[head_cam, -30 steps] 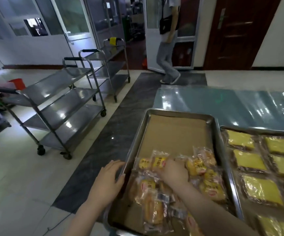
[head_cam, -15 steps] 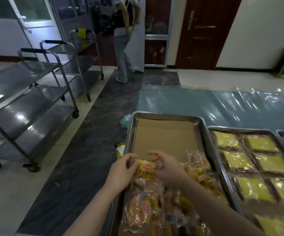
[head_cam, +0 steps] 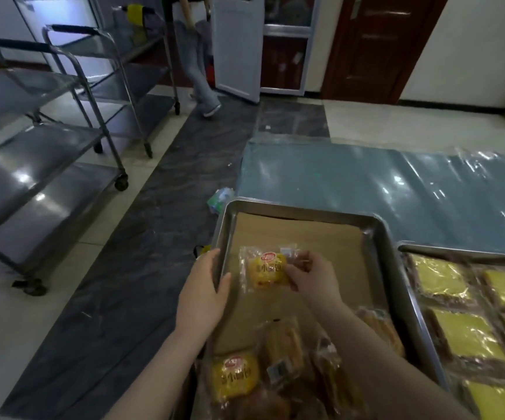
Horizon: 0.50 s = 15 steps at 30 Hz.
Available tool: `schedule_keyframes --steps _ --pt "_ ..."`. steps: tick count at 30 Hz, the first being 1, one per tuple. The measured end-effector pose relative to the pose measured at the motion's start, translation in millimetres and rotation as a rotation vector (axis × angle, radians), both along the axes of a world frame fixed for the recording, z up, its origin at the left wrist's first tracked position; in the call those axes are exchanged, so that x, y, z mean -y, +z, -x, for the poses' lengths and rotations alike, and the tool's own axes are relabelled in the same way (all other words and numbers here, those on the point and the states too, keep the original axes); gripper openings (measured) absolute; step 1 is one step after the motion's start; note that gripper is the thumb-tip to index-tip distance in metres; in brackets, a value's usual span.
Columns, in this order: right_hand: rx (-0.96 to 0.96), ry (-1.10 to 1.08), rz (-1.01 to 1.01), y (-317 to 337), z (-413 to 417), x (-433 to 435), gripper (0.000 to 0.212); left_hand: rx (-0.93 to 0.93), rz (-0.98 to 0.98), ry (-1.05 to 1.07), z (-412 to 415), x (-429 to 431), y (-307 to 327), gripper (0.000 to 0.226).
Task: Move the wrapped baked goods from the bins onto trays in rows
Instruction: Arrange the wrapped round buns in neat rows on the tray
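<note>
- Closest to me, the near end of the steel tray [head_cam: 379, 234] holds a loose pile of wrapped baked goods [head_cam: 278, 368]: a yellow bun with a red logo and some longer brown pieces, all overlapping.
- The left hand [head_cam: 202, 295] lies over the tray's left rim. Its grip is slack, with the fingers fairly straight and nothing held. The thumb sits just beside the packet and I can't tell if it touches.
- The right hand [head_cam: 313, 278] has its grip closed in a pinch on the right edge of one wrapped bun [head_cam: 264, 271], fingertips curled onto the plastic.
- That bun is yellow with a red label. It sits over the brown paper liner [head_cam: 305, 234] about halfway up the tray, towards the left side. No idea if it's resting on the paper or just above it.
- The far half of the liner is bare paper.
- To the right, touching or nearly so, a second tray [head_cam: 408, 248] holds yellow slabs [head_cam: 463, 331] in clear wrap, laid in rows.
- Past the trays there's a blue sheet [head_cam: 366, 186] under shiny film, with a crumpled wrapper [head_cam: 221, 199] by its left corner.
- Left of all that are two steel trolleys [head_cam: 48, 165] on a grey floor strip.
- At the back, someone's legs [head_cam: 198, 71] are by a white door, with a dark brown door [head_cam: 378, 47] further right.
</note>
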State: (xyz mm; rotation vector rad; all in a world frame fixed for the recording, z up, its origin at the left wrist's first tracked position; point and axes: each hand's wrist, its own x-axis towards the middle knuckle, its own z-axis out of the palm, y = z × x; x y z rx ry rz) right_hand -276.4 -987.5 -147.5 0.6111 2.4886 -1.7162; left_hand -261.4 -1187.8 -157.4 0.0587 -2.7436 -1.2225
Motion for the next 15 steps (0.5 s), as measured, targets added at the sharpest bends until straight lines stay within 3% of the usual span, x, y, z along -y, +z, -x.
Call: schedule_keyframes --steps 4,7,9,11,15 --pt "0.002 -0.03 -0.08 -12 61 3 0.041 0.064 0.418 -0.137 33 2 -26 0.085" --pt "-0.115 0.218 -0.598 -32 85 13 0.078 0.097 0.382 -0.155 39 4 -40 0.089" --pt "-0.23 0.458 -0.851 -48 89 21 0.073 0.072 0.344 -0.145 38 7 -44 0.085" --pt "-0.221 0.652 -0.962 -65 89 27 0.064 0.038 0.356 -0.152 37 9 -46 0.081" --pt "-0.138 0.666 -0.93 -82 102 47 0.064 0.018 0.419 -0.168 36 5 -47 0.078"
